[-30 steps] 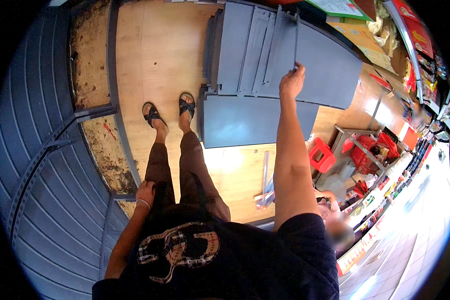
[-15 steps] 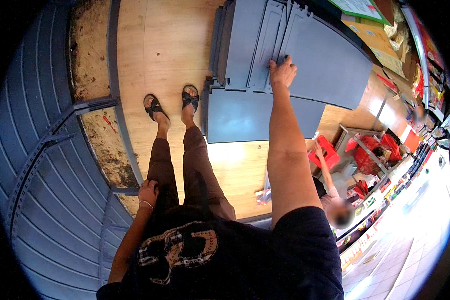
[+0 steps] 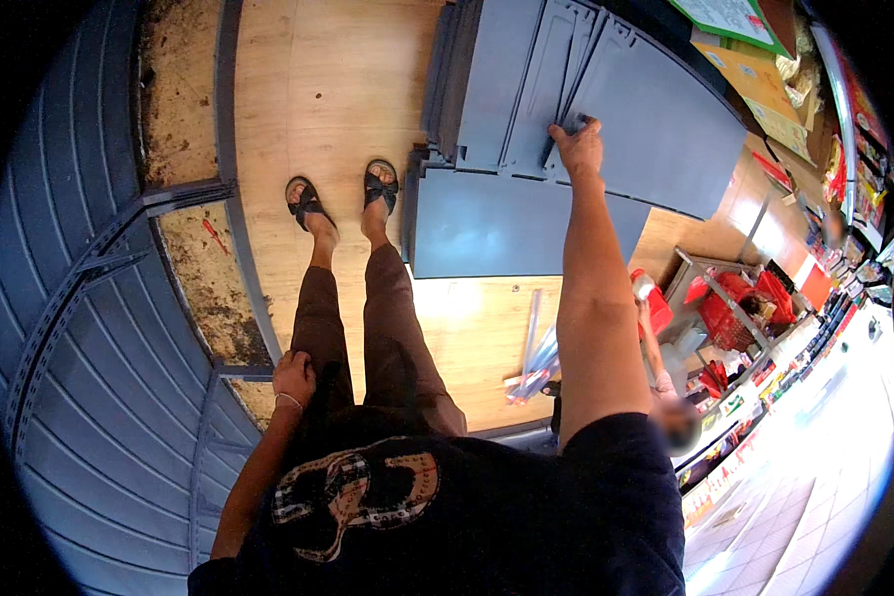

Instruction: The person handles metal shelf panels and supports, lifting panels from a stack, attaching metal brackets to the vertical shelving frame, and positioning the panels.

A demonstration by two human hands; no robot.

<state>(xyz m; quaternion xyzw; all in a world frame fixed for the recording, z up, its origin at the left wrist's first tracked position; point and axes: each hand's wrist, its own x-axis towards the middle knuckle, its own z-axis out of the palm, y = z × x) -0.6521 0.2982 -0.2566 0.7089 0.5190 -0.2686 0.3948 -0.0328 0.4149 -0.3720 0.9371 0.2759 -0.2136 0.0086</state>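
Observation:
My right hand [image 3: 580,151] reaches out over a stack of grey metal shelf panels. Its fingers are closed on the edge of the top grey shelf panel [image 3: 656,119], which lies at a slant over its neighbour. Beside it is another grey panel [image 3: 502,79] with folded edges, and a smooth panel [image 3: 497,223] lies on the near side of the stack. Down at my left thigh, my left hand [image 3: 294,378] rests against the dark trouser leg with loosely bent fingers and nothing visible in it.
A grey metal shelving frame [image 3: 129,228] runs along the left, with a red screwdriver [image 3: 215,235] on the dirty strip inside it. Clear-wrapped strips [image 3: 534,370] lie on the wood floor. At right, another person's arm [image 3: 652,343] reaches near red baskets [image 3: 733,310]. Cardboard boxes [image 3: 760,84] stand beyond the panels.
My right hand has shifted a little right and now grips the top panel's edge, which sits slightly more askew. My left hand stays by the thigh. The other person's arm has moved.

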